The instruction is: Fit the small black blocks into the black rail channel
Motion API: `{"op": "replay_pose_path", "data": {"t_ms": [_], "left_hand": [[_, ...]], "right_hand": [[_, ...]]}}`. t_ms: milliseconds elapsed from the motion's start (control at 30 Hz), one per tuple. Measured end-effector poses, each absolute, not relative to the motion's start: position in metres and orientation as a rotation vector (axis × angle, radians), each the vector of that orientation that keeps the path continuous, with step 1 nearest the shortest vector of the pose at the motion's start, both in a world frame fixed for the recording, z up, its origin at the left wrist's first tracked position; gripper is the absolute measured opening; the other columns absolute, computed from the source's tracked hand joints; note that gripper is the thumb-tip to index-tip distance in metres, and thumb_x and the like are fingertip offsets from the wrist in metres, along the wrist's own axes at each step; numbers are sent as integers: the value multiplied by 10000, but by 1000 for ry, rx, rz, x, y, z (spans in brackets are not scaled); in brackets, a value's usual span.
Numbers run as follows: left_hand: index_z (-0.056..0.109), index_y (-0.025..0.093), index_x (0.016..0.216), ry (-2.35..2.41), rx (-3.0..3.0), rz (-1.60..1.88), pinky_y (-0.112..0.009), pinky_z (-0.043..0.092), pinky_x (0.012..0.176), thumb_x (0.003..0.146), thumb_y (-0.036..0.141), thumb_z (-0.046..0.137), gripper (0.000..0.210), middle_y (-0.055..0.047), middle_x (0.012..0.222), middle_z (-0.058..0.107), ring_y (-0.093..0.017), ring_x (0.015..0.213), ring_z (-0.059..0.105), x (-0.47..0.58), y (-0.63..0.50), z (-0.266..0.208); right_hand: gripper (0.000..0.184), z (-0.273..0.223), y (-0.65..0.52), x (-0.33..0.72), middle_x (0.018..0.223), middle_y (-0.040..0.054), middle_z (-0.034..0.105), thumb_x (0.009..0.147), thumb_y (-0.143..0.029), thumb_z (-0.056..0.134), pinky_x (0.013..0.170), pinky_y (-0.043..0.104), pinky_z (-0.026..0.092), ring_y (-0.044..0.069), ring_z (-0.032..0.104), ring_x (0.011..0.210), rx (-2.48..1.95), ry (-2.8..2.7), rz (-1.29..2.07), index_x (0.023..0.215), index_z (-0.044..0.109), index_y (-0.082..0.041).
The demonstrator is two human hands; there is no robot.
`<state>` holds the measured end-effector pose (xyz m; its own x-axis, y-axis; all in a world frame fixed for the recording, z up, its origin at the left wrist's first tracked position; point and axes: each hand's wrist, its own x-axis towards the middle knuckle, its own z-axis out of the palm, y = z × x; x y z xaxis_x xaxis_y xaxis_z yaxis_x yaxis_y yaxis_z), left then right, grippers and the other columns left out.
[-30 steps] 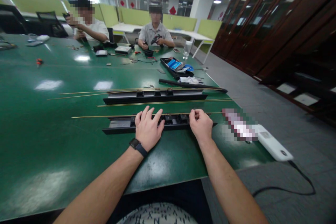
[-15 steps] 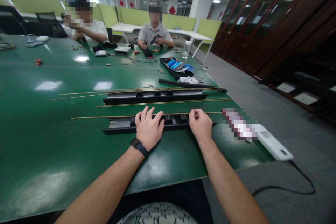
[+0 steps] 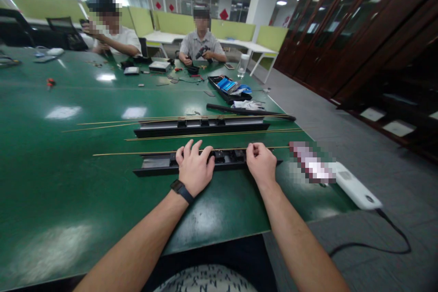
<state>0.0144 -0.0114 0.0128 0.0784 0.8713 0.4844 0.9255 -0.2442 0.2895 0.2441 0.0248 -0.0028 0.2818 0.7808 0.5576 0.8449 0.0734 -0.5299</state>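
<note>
A black channel-shaped rail [image 3: 157, 171] with dark block-like parts inside lies in front of me on the green table [image 3: 102, 210]. My left hand [image 3: 195, 164] rests over its middle with the fingers spread, covering part of the rail. A thin brass-coloured rod [image 3: 137, 153] runs along the rail's far edge and passes under both hands. At the right part of the rail, my right hand [image 3: 260, 160] is closed, thumb and forefinger pinched at the rod. The pinching fingertips partly hide what is between them.
Behind lie a second black rail [image 3: 201, 130] and several loose rods. A black bar [image 3: 249, 112], white gloves [image 3: 248, 105] and a black tray [image 3: 219, 84] of blue packets sit farther back. At right are a blurred-out phone-like object and a white device [image 3: 357, 187]. Two people sit opposite.
</note>
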Motion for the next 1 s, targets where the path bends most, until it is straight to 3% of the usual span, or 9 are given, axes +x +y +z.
{"op": "replay_pose_path", "data": {"t_ms": [600, 1000], "left_hand": [[732, 307, 1252, -1895, -2286, -889, -637, 264, 1212, 926, 456, 633, 372, -116, 1512, 615, -391, 1496, 417, 13, -15, 19], [718, 311, 1288, -1886, -2316, -855, -649, 264, 1203, 966, 507, 609, 392, -113, 1532, 600, -406, 1498, 404, 12, -15, 18]], "right_hand": [[341, 2, 22, 242, 750, 54, 725, 991, -461, 493, 750, 316, 435, 210, 655, 753, -1710, -1503, -76, 834, 678, -221], [339, 1, 23, 242, 737, 51, 715, 989, -457, 492, 741, 313, 416, 209, 648, 754, -1716, -1502, -89, 821, 666, -219]]}}
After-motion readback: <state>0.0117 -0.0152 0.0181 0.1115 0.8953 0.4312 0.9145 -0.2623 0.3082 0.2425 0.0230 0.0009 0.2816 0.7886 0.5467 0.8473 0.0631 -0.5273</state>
